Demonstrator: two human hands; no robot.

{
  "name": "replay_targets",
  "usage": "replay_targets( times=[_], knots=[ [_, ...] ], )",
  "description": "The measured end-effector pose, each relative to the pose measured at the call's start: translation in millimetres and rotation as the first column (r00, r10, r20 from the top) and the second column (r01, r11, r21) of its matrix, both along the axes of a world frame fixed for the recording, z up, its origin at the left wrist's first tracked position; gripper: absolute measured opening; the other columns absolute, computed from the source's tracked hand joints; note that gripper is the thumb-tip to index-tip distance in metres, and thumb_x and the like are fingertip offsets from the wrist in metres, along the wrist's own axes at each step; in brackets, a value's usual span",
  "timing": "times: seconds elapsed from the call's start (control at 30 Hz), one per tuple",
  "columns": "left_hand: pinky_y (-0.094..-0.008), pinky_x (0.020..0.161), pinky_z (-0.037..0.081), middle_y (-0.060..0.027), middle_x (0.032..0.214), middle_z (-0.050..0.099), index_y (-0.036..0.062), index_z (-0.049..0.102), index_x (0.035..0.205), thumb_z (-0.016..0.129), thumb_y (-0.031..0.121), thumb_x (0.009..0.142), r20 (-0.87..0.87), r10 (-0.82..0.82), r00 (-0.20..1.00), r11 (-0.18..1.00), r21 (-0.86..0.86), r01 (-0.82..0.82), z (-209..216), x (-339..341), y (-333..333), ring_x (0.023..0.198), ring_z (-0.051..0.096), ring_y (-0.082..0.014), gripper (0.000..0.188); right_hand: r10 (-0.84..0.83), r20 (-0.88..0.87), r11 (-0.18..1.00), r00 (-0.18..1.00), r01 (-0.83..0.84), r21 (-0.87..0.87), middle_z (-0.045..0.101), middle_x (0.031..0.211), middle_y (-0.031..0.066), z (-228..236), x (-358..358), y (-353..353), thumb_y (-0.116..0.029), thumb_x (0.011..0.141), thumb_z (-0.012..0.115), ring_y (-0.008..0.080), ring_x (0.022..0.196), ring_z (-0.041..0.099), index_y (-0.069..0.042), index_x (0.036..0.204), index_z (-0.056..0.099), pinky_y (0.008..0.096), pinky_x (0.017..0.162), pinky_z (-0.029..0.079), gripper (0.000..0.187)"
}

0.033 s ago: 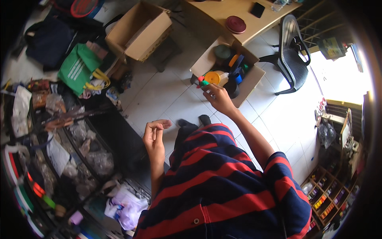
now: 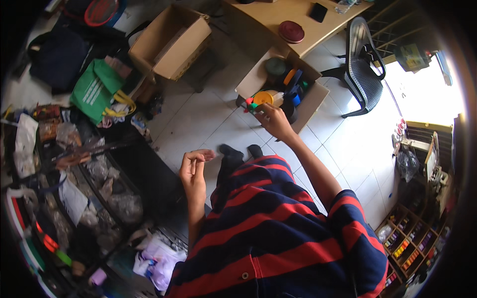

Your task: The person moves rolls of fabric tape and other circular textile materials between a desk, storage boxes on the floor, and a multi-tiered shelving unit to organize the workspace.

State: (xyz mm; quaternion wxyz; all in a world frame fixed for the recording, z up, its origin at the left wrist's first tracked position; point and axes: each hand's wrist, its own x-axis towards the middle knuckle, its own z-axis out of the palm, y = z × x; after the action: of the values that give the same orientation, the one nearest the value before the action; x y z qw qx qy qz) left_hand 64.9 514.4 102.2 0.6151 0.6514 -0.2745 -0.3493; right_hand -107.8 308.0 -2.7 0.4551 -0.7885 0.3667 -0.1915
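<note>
My right hand (image 2: 273,122) reaches over the near left edge of an open cardboard box (image 2: 313,107) on the floor. Its fingers are bent and closed around a small green and red item (image 2: 252,106), whose kind I cannot make out. Right beside those fingers, inside the box, lies a round yellow roll (image 2: 264,97). Blue rolls (image 2: 296,98), a dark green roll (image 2: 276,66) and black ones share the box. My left hand (image 2: 195,168) hovers in front of my body, palm turned up, fingers loosely stretched, holding nothing visible.
Beyond the box stands a wooden table (image 2: 258,17) bearing a dark red roll (image 2: 291,32) and a phone (image 2: 318,12). A black chair (image 2: 365,74) is at the right. Another cardboard box (image 2: 171,42), a green bag (image 2: 95,89) and cluttered shelving (image 2: 99,198) are leftward.
The view has shifted slightly, so the room's things sit a little farther left in the picture. Both hands keep nearly the same pose.
</note>
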Motion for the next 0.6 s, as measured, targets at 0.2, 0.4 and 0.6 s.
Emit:
replay_targets(
  times=[0.2,0.4,0.6],
  knots=[
    [-0.0313,0.083,0.05,-0.0143,0.095,0.064,0.0011,0.053,0.089,0.048,-0.002,0.093,-0.151,-0.17,0.974,0.985,-0.011,0.17,-17.3,49.4,-67.7,0.09,0.063,-0.0194,0.007,-0.208,-0.397,0.942,0.894,0.073,-0.329,0.049,0.118,0.0211,-100.9,-0.5,-121.7,-0.018,0.075,0.072,0.0396,0.112,0.05,-0.006,0.12,0.049,0.0447,0.09,0.047,0.052],
    [-0.0311,0.082,0.049,-0.014,0.097,0.064,0.0031,0.052,0.089,0.046,-0.002,0.093,-0.143,-0.269,0.952,0.958,0.062,0.28,-24.0,133.5,-110.9,0.088,0.063,-0.0194,0.008,-0.386,-0.694,0.916,0.608,0.164,-0.366,0.033,0.144,0.0232,-150.4,28.1,-185.0,-0.029,0.066,0.079,0.0395,0.134,0.033,-0.016,0.142,0.034,0.0543,0.101,0.037,0.09],
    [-0.0271,0.083,0.047,-0.0113,0.097,0.064,0.002,0.054,0.091,0.047,-0.001,0.094,-0.173,-0.366,0.914,0.906,0.156,0.393,-36.7,209.2,-160.9,0.09,0.062,-0.0156,0.009,-0.506,-0.674,0.862,0.538,0.335,-0.379,0.044,0.126,0.0223,-169.6,40.8,-195.1,-0.026,0.06,0.08,0.0397,0.118,0.046,-0.015,0.14,0.036,0.0474,0.096,0.043,0.092]
  ],
)
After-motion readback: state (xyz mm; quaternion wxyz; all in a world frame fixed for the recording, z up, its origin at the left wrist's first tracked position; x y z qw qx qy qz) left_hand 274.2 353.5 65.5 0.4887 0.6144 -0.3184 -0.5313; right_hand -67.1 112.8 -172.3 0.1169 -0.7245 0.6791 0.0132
